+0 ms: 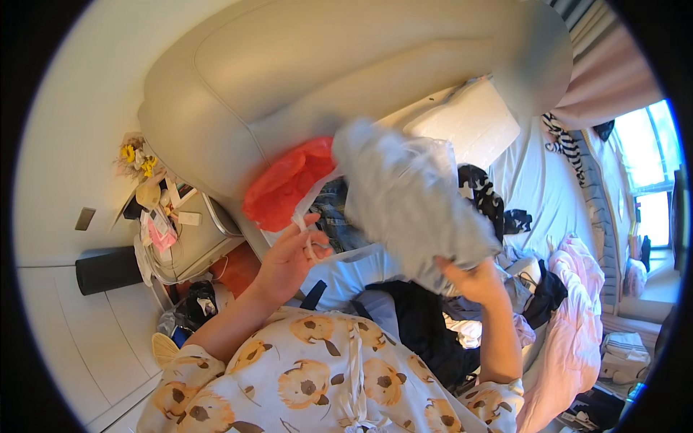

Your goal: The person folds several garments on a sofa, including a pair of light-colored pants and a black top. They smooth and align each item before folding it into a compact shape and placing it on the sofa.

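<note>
My left hand (295,257) has its fingers hooked through the handle of a white plastic bag (315,196). Folded blue jeans (331,208) show in the bag's mouth. In my right hand (474,281) is the lower edge of a light grey folded garment (406,200), motion-blurred. It hangs over the bag's right side and hides part of it; whether the two touch I cannot tell. Just beyond the bag lies a red plastic bag (289,181), against the padded headboard.
A beige headboard (325,65) and a pale pillow (465,122) lie ahead on the bed. Black clothing (427,319), a patterned black-and-white cloth (482,195) and a pink quilt (574,319) lie to the right. At left stands a cluttered bedside table (203,227).
</note>
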The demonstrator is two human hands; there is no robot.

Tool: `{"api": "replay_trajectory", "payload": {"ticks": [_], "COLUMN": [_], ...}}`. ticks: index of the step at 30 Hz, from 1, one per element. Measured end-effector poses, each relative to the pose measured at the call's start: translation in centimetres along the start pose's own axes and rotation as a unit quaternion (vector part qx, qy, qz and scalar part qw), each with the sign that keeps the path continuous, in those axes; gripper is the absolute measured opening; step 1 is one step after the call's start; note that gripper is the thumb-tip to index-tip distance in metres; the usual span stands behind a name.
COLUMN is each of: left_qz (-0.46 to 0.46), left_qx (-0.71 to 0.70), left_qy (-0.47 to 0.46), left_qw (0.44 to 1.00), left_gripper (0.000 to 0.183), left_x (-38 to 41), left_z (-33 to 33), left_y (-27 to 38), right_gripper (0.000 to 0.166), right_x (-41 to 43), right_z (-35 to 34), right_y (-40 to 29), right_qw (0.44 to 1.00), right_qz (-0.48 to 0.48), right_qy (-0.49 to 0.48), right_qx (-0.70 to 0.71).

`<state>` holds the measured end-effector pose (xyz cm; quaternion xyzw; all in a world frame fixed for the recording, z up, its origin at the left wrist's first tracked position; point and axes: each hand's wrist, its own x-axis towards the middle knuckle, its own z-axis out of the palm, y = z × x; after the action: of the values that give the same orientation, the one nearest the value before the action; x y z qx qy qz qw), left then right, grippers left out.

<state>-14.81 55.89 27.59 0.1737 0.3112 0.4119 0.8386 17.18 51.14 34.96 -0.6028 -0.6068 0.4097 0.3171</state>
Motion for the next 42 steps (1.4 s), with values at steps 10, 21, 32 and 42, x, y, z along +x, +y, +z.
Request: {"api": "replay_trajectory", "payload": {"ticks": [10, 21, 32, 42], "left_qz": [-0.028, 0.02, 0.011, 0.047], "left_qx": [0.099, -0.03, 0.119, 0.125], "left_qy": [-0.102, -0.077, -0.046, -0.003], "left_qw": [0.989, 0.996, 0.992, 0.991], "left_gripper": [0.045, 0.038, 0.027, 0.036], "left_x": [-0.4, 0.1, 1.2, -0.3], "left_z": [1.1, 0.6, -1.0, -1.4], "left_y": [-3.5, -1.7, -1.0, -2.2], "right_gripper": [0.039, 0.059, 0.036, 0.053], "right_x": [5.9, 10.0, 9.7, 11.5], "right_z": [1.5, 0.0, -0.2, 1.7], "right_y": [2.0, 6.7, 9.4, 8.0], "right_qw": [0.927, 0.907, 0.943, 0.933], "right_qz": [0.033, 0.017, 0.221, 0.142], "right_qy": [-0.367, -0.345, 0.015, -0.188], "right_qx": [-0.072, 0.242, 0.249, 0.272]}}
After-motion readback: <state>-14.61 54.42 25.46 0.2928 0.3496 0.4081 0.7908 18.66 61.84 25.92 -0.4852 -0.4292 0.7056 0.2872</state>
